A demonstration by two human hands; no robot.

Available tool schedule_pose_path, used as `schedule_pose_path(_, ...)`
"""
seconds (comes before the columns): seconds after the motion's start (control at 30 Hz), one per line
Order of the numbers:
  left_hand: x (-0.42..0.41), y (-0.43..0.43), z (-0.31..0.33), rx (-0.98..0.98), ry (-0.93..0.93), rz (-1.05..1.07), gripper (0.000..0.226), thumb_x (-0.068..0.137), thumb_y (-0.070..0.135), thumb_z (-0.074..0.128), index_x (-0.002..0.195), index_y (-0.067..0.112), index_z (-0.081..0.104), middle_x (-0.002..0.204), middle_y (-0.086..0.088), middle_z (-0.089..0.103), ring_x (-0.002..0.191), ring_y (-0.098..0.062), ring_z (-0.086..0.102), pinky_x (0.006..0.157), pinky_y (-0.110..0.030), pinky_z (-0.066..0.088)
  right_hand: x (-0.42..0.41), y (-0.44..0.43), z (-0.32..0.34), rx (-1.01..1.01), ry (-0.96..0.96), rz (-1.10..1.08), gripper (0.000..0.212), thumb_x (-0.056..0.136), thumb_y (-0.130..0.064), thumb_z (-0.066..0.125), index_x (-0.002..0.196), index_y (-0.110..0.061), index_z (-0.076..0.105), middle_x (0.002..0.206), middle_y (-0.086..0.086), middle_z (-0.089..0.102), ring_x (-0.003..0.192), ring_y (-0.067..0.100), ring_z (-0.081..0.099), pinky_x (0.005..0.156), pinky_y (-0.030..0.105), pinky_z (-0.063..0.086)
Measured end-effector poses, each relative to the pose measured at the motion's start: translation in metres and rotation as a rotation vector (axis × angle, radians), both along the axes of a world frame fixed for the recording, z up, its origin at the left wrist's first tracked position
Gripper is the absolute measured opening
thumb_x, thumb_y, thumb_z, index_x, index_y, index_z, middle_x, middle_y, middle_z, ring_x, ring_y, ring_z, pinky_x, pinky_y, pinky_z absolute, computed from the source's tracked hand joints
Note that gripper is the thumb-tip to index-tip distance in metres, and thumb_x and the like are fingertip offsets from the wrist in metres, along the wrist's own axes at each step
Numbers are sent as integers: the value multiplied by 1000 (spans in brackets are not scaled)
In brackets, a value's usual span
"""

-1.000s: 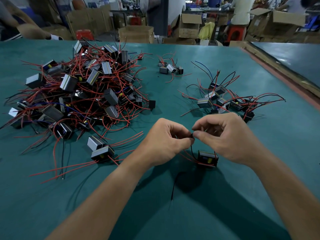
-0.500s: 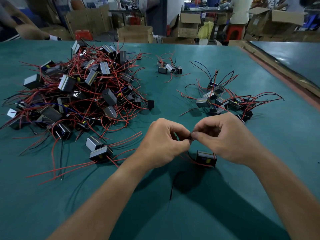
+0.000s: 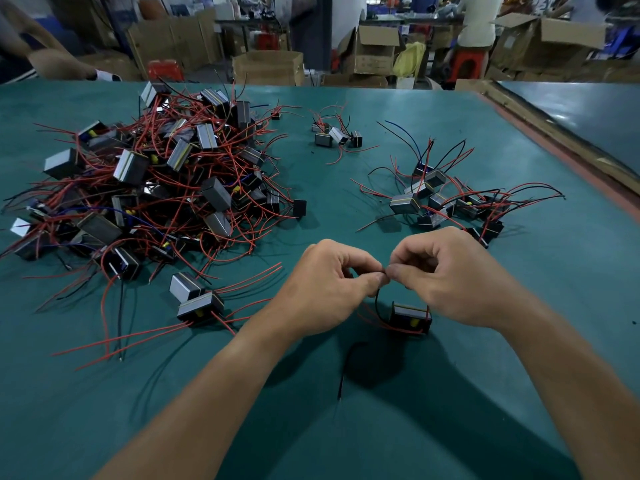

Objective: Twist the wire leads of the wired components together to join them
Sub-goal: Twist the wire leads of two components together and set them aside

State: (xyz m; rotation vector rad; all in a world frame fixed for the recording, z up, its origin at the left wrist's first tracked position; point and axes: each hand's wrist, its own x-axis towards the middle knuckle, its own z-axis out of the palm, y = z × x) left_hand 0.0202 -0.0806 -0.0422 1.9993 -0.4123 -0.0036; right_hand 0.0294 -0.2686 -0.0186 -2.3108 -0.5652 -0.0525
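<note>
The left hand (image 3: 325,289) and right hand (image 3: 446,275) are meeting fingertip to fingertip, pinching a thin black wire lead (image 3: 376,300) running down to the small black boxy component (image 3: 410,318) beneath them. Probably light and springy, it is best pinched near its tip.

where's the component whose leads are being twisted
Head view: the small black wired component sits on the teal table, just below the right hand, right of the left hand.
</note>
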Motion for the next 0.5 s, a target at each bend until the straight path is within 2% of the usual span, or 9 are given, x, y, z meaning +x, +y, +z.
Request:
schedule_pose_path(0.07, 1, 0, 1, -8, 40, -7, 16, 87, 14, 70, 74, 22, 75, 58, 6, 65, 48, -6, 41, 49, -18, 34, -1, -1, 2, -8, 10, 27, 25, 86, -17, 71, 63, -27, 66, 49, -4, 52, 46, 8, 38, 47, 36, 37)
schedule_pose_path(0.17, 0, -1, -2, 15, 22, 10, 16, 87, 16, 71, 73, 24, 74, 47, 14, 55, 42, -3, 34, 43, -14, 29, 0, -3, 3, -43, 28, 26, 26, 86, -20, 70, 62, -28, 65, 53, 3, 58, 48, 11, 41, 50, 40, 43)
schedule_pose_path(0.23, -3, -3, -4, 64, -91, 31, 13, 86, 17, 72, 74, 22, 75, 45, 13, 50, 40, -5, 33, 42, -15, 27, 1, -3, 1, -75, 51, 9, 27, 88, -23, 69, 62, -29, 64, 56, 5, 59, 48, 13, 43, 52, 42, 44)
schedule_pose_path(0.37, -3, -4, -3, 260, -502, 48, 9, 84, 16, 69, 79, 17, 76, 65, 6, 63, 56, -11, 52, 53, -27, 42, 2, 0, -1, -97, 110, 17, 31, 93, -22, 60, 62, -25, 59, 57, 12, 57, 49, 15, 39, 51, 43, 42)
schedule_pose_path(0.43, -1, -3, -3, 223, -536, 49, 9, 84, 15, 69, 79, 15, 77, 64, 7, 62, 56, -6, 50, 54, -24, 40, 1, 0, -2, -62, 114, 24, 29, 94, -22, 59, 64, -21, 59, 57, 15, 55, 48, 14, 37, 49, 37, 37)
schedule_pose_path(0.5, 0, -1, -3, 142, -465, 35, 10, 83, 15, 68, 79, 15, 77, 60, 9, 58, 52, 0, 45, 52, -18, 34, 1, 1, -2, -16, 103, 28, 29, 93, -23, 60, 64, -18, 61, 56, 14, 55, 47, 11, 37, 48, 32, 34)
